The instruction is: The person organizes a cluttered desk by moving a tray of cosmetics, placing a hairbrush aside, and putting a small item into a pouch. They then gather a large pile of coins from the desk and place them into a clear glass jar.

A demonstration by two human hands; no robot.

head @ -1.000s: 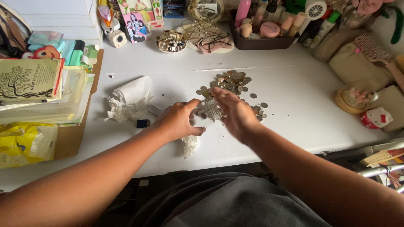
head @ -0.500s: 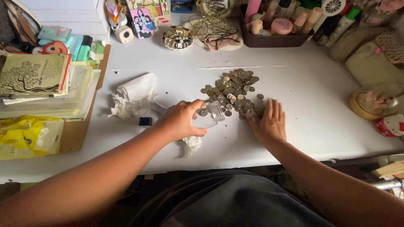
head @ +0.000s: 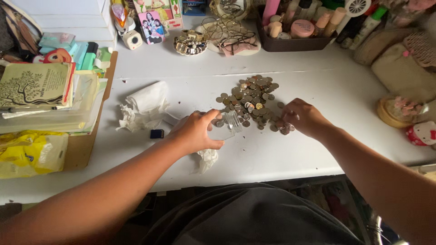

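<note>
Head view, nearest first: the left hand is wrapped around a clear glass jar lying tipped on its side on the white desk, its mouth facing the coins. Just beside it, the right hand is curled, fingertips resting on the coins at the pile's right edge. Crumpled tissue and a small dark card lie left of the jar. Farther back stands a brown tray of cosmetics.
</note>
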